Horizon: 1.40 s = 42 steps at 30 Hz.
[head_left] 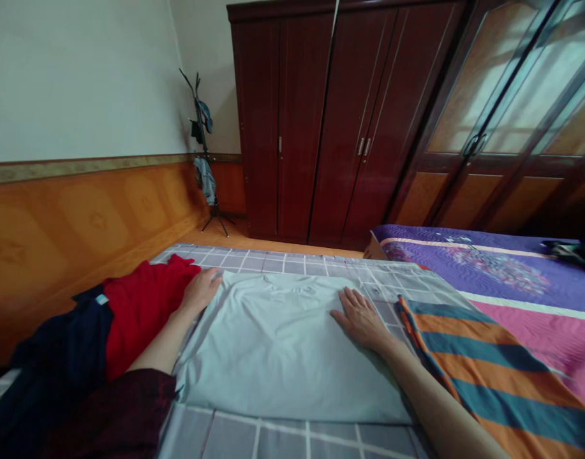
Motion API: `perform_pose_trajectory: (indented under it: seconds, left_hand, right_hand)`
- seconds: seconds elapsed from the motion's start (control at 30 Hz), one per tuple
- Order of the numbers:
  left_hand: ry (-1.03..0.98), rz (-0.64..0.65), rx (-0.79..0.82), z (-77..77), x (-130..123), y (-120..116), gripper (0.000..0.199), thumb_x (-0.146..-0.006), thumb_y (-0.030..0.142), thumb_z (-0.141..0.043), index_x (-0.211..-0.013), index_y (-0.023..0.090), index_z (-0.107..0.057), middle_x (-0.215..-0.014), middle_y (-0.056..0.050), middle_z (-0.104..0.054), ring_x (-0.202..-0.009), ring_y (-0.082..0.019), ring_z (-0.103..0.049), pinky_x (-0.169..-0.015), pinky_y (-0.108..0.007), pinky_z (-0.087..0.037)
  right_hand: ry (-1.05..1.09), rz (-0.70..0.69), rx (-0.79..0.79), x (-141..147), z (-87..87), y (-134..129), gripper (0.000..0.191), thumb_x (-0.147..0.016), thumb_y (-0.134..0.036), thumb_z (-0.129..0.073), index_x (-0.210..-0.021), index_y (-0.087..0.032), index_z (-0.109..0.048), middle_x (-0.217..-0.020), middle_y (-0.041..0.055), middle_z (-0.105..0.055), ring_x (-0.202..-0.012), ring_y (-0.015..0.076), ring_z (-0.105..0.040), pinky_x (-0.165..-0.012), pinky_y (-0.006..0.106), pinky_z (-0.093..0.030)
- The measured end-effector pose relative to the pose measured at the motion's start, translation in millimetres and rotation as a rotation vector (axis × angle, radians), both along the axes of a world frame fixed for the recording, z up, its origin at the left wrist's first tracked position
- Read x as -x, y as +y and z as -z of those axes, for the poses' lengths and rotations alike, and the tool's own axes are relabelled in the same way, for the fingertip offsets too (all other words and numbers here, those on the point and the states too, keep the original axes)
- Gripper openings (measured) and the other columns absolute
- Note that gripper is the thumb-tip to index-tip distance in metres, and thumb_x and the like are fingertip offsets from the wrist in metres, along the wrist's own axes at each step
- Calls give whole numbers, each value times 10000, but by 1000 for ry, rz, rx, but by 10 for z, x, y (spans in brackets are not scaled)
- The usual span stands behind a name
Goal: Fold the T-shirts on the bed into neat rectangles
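The pale shirt [287, 344] lies flat in front of me on the grey checked sheet [282, 441], its neckline at the far edge and a straight edge nearest me; shallow creases run down from the neckline, and the lower right portion lies smoother.

My right grip [362, 320] rests palm down on the far right part of the shirt; its fingers are extended and lie close together, the thumb stands apart, and nothing is pinched. My left grip [200, 294] is at the far left corner of the shirt, fingertips at the fabric edge; I cannot tell whether the fingers pinch the cloth or merely touch it. A dark red sleeve [124, 411] covers my left arm below the bare forearm; the visible right forearm is bare and passes over the near right side of the shirt.

To the left, just beside my left forearm, lies a crumpled red garment [141, 309]; a dark blue garment [57, 350] adjoins it on the outer side. To the right of the shirt lies a folded striped garment [493, 363], orange and blue-green; beyond it is a purple and pink bedspread [464, 255].

At the rear stand a dark red wardrobe [296, 127] and, left of it, a coat stand [201, 131] with items hung on it.
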<state>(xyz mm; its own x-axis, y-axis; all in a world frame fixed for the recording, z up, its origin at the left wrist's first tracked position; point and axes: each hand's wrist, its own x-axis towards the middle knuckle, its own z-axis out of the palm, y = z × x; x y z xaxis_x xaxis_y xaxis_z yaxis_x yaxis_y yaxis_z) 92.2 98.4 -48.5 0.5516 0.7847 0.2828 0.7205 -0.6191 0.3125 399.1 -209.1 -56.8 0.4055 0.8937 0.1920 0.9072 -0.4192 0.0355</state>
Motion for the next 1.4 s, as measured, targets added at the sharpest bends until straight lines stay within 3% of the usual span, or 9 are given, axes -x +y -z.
perform_pose_trajectory:
  seconds: [0.17,0.3,0.4,0.63,0.8,0.93,1.1,1.23,1.4]
  left_hand:
    - [43,-101,17,81,-27,-16,183,-824,332,-545,-876,180,-634,-990,-98,-674,-995,-236,-601,-837,-291,-433]
    - [45,-171,52,79,-11,-10,190,-873,320,-461,-881,201,-609,-833,-66,-681,-812,-222,-643,-680,-276,-445]
    - [46,-200,58,66,5,-41,168,-862,302,-481,-897,204,-613,-802,-67,-679,-799,-235,-646,-671,-287,-442]
    - [25,22,-25,51,-79,-176,326,-847,199,-521,-1166,229,-580,-1234,-53,-595,-1136,-185,-534,-951,-266,-381]
    - [30,49,-47,12,-66,-139,311,-839,196,-490,-1124,195,-616,-1259,-93,-578,-1187,-242,-493,-1014,-331,-336]
    - [10,33,-12,-39,-90,-126,309,-885,281,-401,-1105,212,-606,-1107,-77,-661,-1021,-222,-597,-858,-284,-424]
    - [53,69,51,-30,-134,-189,291,-864,398,-412,-843,245,-659,-845,-35,-708,-836,-226,-643,-668,-253,-417]
    - [79,112,68,-4,-146,-208,275,-826,439,-460,-789,247,-654,-815,-18,-700,-783,-215,-638,-624,-243,-398]
    - [100,68,8,1,-160,-238,245,-844,355,-422,-792,229,-625,-818,-44,-684,-790,-236,-630,-631,-272,-399]
  right_hand:
    - [-15,-7,1,-35,111,17,615,-925,-498,-342,-1372,-84,-431,-1443,176,-382,-1351,318,-289,-1069,461,-253]
    - [-43,-9,-9,-67,144,17,603,-923,-497,-355,-1367,-100,-444,-1436,158,-401,-1338,316,-313,-1067,449,-267]
    - [-53,-23,-24,-73,139,13,591,-917,-494,-372,-1356,-109,-461,-1423,156,-419,-1325,318,-333,-1065,445,-274]
    - [16,25,-33,-79,100,7,552,-916,-464,-374,-1349,-133,-461,-1426,145,-418,-1322,307,-344,-1055,445,-284]
    - [34,179,-96,-148,38,-27,550,-911,-440,-397,-1332,-90,-461,-1377,183,-460,-1278,316,-387,-1008,439,-319]
    - [18,291,-175,-226,-121,-93,447,-907,-341,-389,-1238,-89,-550,-1228,160,-577,-1149,271,-494,-945,353,-362]
    - [29,365,-208,-229,-236,-148,380,-888,-294,-368,-841,-136,-710,-915,139,-674,-918,264,-579,-838,344,-395]
    - [62,306,-205,-181,-183,-94,277,-838,-316,-482,-820,-159,-710,-902,101,-681,-928,238,-571,-829,295,-389]
    - [96,291,-203,-218,-143,-55,265,-844,-249,-452,-841,-152,-699,-924,84,-682,-940,214,-576,-829,270,-391]
